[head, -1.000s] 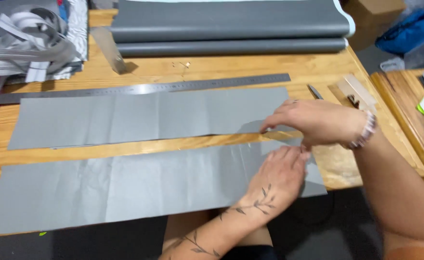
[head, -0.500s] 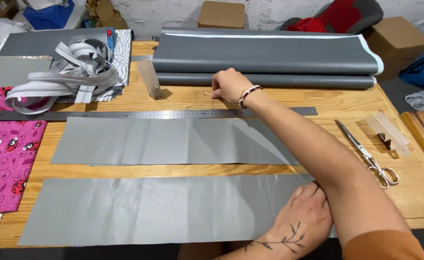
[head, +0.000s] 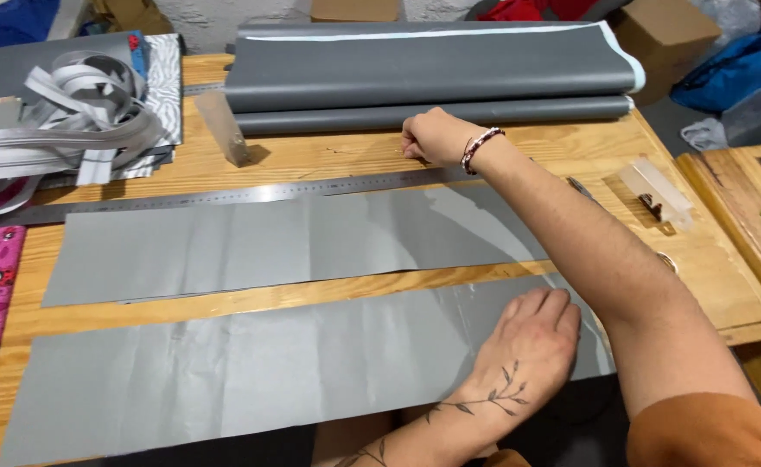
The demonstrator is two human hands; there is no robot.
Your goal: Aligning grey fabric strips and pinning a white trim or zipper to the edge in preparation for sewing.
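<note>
Pinning the near grey fabric strip (head: pixel 268 372) flat on the wooden table (head: pixel 717 285) with the spread left hand (head: pixel 527 346) — right hand (head: pixel 428 137) curled, fingertips pinching at something small beside the steel ruler (head: pixel 225 197); probably gathering pins — next calls for a fine, steady pick.

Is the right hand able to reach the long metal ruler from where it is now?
Probably yes. The right hand rests on the wooden table just beyond the metal ruler, and nothing lies between them.
</note>
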